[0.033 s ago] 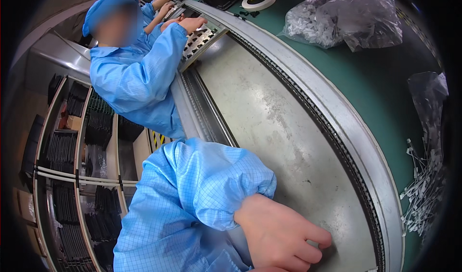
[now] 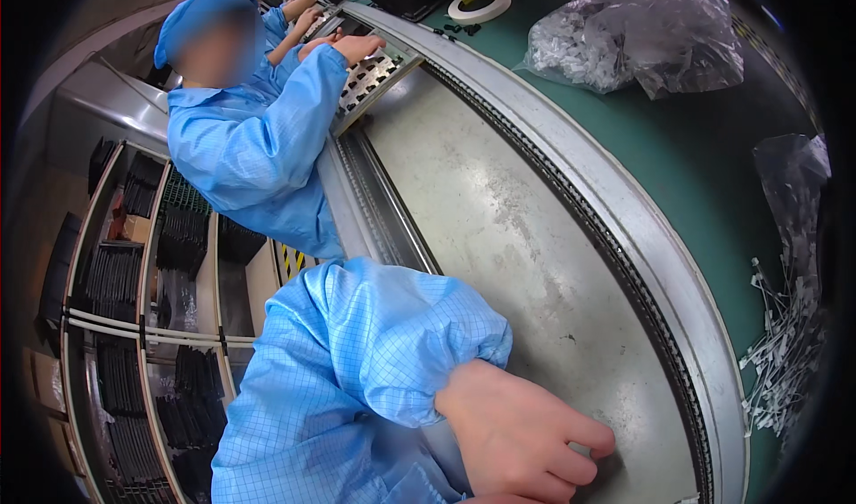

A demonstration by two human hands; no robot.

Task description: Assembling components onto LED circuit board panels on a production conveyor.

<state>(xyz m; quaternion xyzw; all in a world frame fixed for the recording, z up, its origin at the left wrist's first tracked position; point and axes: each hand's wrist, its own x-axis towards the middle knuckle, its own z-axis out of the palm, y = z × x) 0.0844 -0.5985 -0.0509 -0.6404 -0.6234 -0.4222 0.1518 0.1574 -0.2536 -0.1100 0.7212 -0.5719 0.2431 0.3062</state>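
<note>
My left hand (image 2: 522, 433), in a blue gridded sleeve, is bent over the near end of a grey metal conveyor bed (image 2: 526, 237). I see the back of the hand. Its fingers are curled in, with a small gap below the outermost one. The fingertips and whatever they may hold are hidden by the hand and the lower edge of the picture. My right hand cannot be made out.
A co-worker in blue (image 2: 259, 139) handles a perforated tray (image 2: 367, 85) farther along the line. On the green bench (image 2: 615, 139) lie a bag of white parts (image 2: 624, 36), a tape roll (image 2: 480, 4) and loose white cable pieces (image 2: 785, 361). Shelving (image 2: 147, 326) stands left.
</note>
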